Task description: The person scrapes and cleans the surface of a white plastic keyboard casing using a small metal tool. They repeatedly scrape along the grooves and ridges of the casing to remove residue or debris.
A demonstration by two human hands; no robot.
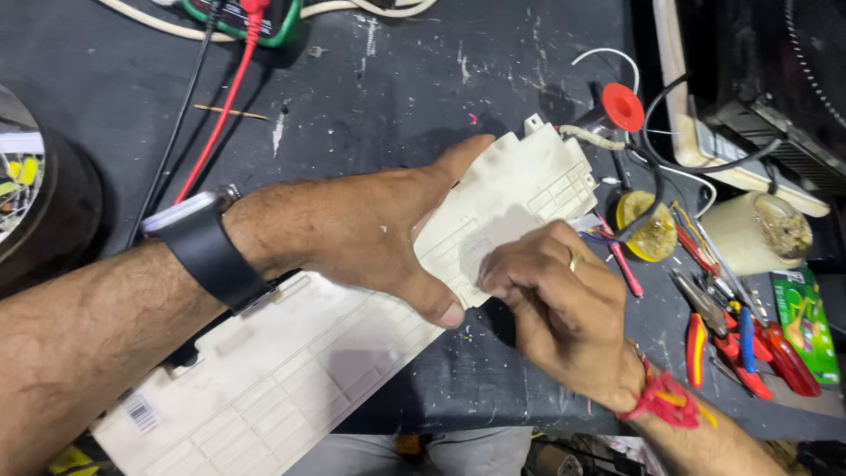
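— What have your hands got?
— My left hand (352, 234) grips the cream plastic casing (502, 207) above the dark workbench (397, 79); my right hand (551, 304) pinches its lower edge; pliers (718, 339) lie nearby.

A small cream plastic casing (520, 189), ribbed with rectangular panels, is sitting tilted above the dark table (379, 97), gripped at its lower edge. Below it, a longer cream ribbed cover (273, 379) is lying slanted, overhanging the table's near edge.

Bare dark bench (397, 79) up top gives me room; red-handled pliers (736, 348) and red probe lead (220, 115) crowd both sides.
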